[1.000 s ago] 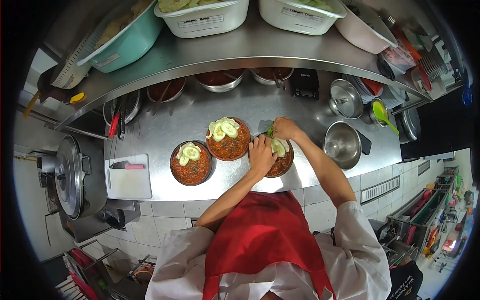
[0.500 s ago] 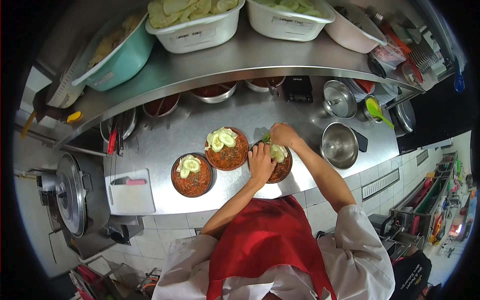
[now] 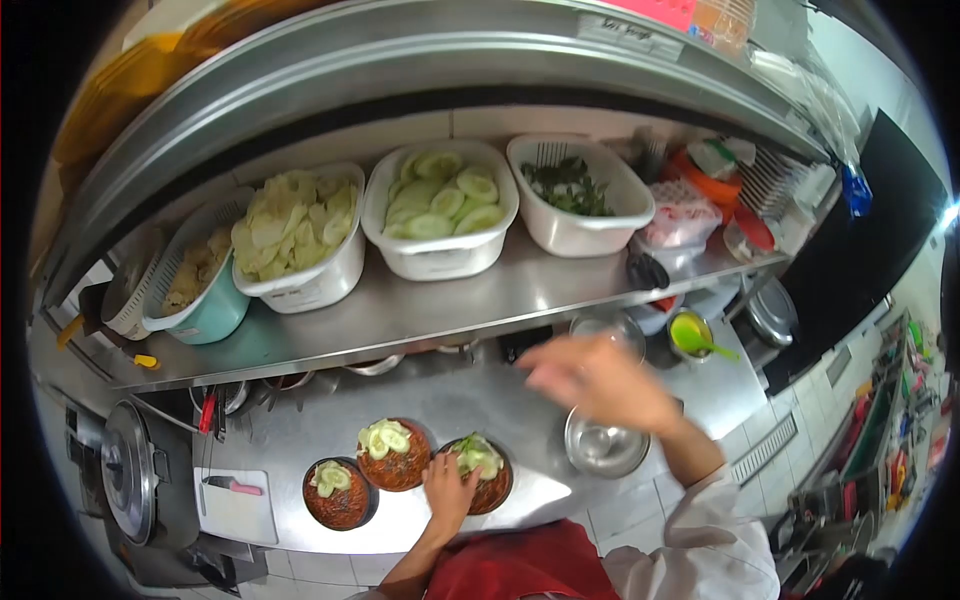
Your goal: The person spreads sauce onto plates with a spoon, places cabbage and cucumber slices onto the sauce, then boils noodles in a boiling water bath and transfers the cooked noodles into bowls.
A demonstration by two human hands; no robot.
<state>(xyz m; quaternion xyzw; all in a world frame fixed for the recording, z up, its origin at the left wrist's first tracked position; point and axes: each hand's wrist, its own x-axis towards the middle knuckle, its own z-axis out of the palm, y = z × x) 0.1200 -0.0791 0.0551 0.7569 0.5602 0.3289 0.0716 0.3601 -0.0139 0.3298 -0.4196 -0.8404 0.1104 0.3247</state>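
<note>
My left hand (image 3: 450,488) rests at the left side of the rightmost dark bowl (image 3: 492,498), fingers apart and touching the lettuce and green leaves (image 3: 477,456) on its red-brown food. Raised over the counter to the right is my right hand (image 3: 595,380), smeared by motion, so its fingers and anything in them are unclear. Beside the left hand stands a second bowl of red-brown food (image 3: 400,468), topped with cucumber slices (image 3: 384,438). A third bowl (image 3: 340,508), farther left, also carries cucumber slices (image 3: 331,478).
On the shelf stand tubs of pale sliced vegetable (image 3: 318,292), cucumber slices (image 3: 440,258) and leafy herbs (image 3: 580,236). A steel bowl (image 3: 606,452) sits below my right hand. At left lies a white cutting board (image 3: 235,515) with a pink-handled knife (image 3: 240,487).
My right hand has left the rightmost bowl and risen up and to the right. My left hand stays at that bowl. The view has tilted up, showing more of the shelf.
</note>
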